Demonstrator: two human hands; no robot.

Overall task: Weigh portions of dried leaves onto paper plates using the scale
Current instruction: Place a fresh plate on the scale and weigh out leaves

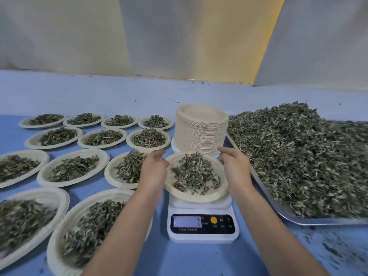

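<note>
A person weighs out a portion of dried leaves (pixel 196 174) on a paper plate (pixel 199 198) that sits over the platform of a white digital scale (pixel 202 234) on a blue table (pixel 199 259). The left hand (pixel 154 170) curls its fingers around the plate's left rim, while the right hand (pixel 235 164) hooks thumb and fingers over the far right rim, so the plate is clasped from both sides. It tips slightly, and whether it rests fully on the platform cannot be told. The scale's lit display (pixel 187 221) faces the person, its reading too blurred to make out with certainty.

Just behind the scale stands a tall stack of empty paper plates (pixel 202 130). To the right, a metal tray (pixel 318 221) carries a large heap of loose leaves (pixel 298 156), with crumbs scattered on the table in front of it. To the left, rows of filled plates (pixel 44 174) cover the table, each bearing a small mound of the same leaves. Pale sheeting (pixel 179 36) hangs behind the table.
</note>
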